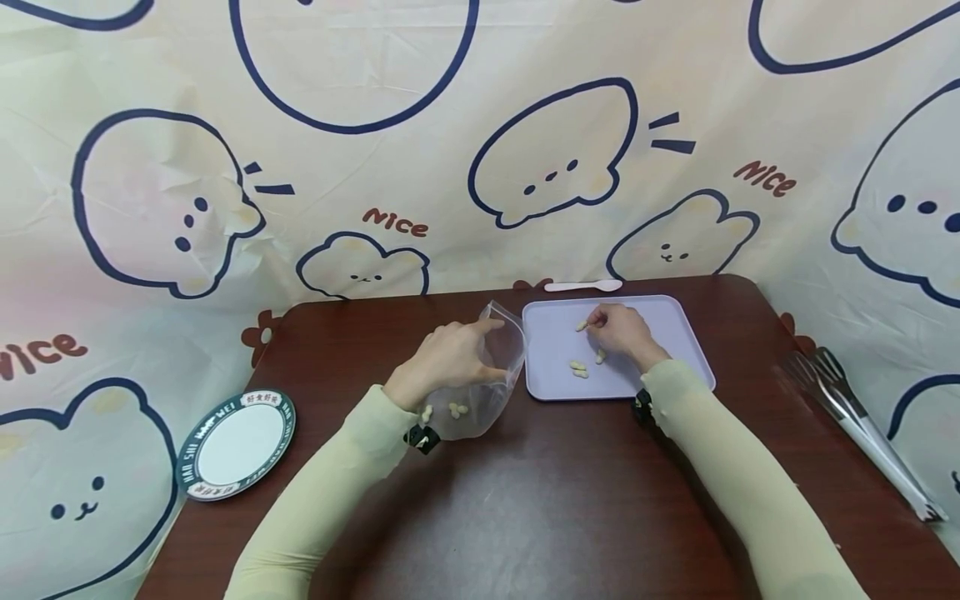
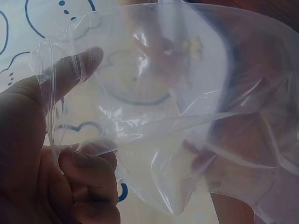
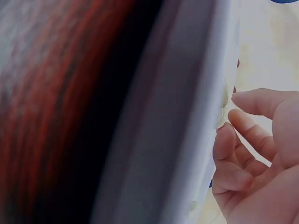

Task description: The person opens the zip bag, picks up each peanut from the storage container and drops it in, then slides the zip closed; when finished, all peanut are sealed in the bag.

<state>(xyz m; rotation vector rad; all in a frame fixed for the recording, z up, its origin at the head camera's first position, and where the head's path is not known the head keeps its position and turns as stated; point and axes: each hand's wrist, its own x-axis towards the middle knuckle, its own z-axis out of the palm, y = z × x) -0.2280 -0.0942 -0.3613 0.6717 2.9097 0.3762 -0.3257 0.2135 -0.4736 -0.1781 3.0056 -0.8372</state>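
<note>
My left hand (image 1: 450, 358) grips the rim of a clear plastic zip bag (image 2: 154, 126), thumb and fingers spread apart at its mouth. Several peanuts (image 1: 458, 410) lie in the bottom of the bag. Over the pale lilac tray (image 1: 543, 385), my right hand (image 1: 621, 332) has its fingertips at a peanut (image 1: 582, 326) and appears to pinch it. That peanut (image 3: 224, 105) shows beside the thumb and fingertips in the right wrist view, partly hidden by the tray's edge. Nearer the tray's middle lie more peanuts (image 1: 579, 369), one of them close under the right hand.
A white plastic spoon (image 1: 585, 286) lies behind the tray at the back edge. Metal tongs (image 1: 862, 433) rest along the table's right edge. To the left is a green-rimmed plate (image 1: 236, 444). Patterned cloth (image 1: 547, 158) hangs behind the dark wooden table (image 1: 525, 500).
</note>
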